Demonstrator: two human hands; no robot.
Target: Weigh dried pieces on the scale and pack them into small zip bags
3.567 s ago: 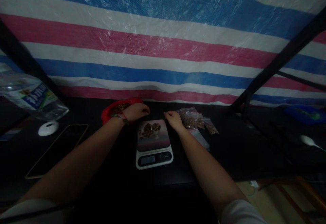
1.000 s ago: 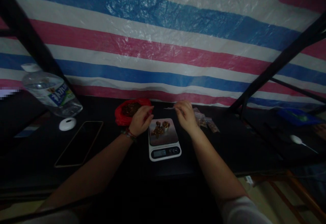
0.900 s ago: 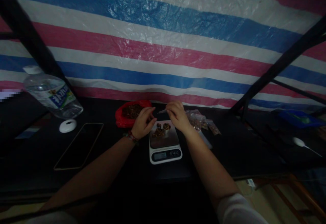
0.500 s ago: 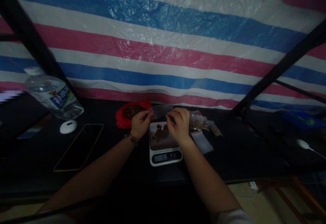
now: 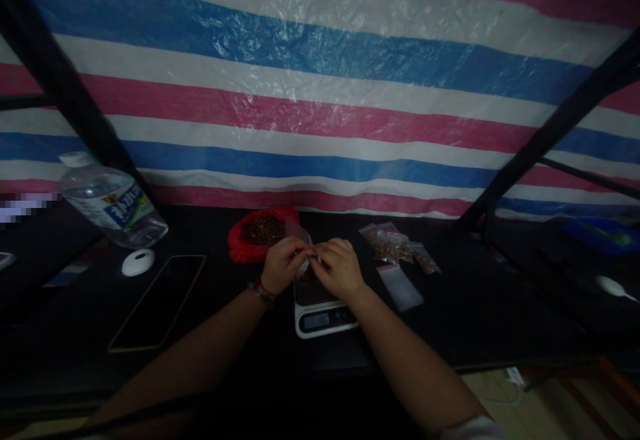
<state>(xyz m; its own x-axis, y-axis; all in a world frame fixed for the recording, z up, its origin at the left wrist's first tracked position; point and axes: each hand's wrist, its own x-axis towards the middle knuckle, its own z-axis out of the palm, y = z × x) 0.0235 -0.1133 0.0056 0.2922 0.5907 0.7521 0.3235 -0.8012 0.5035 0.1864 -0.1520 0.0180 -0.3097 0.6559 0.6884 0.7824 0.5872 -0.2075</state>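
Note:
My left hand (image 5: 284,263) and my right hand (image 5: 340,268) meet above the kitchen scale (image 5: 320,323), fingertips pinched together. Between them is a small clear zip bag (image 5: 299,232), its body sticking up behind the fingers. On the scale's plate lie brown dried pieces (image 5: 309,273), mostly hidden by my right hand. A red plastic bag (image 5: 240,249) full of brown dried bits stands open just behind my left hand. To the right sit several filled zip bags (image 5: 393,247), and a flat zip bag (image 5: 401,288) lies in front of them.
At left are a large plastic bottle (image 5: 113,207), a white oval case (image 5: 138,262) and a phone (image 5: 157,303). A blue tray (image 5: 600,237) and a white spoon (image 5: 611,287) lie far right. Dark metal bars (image 5: 545,140) and a striped tarp (image 5: 320,120) bound the black table.
My hands have come together; before, they were apart, with the zip bag stretched between them. The bag now stands more upright, further left. The view has tilted up slightly.

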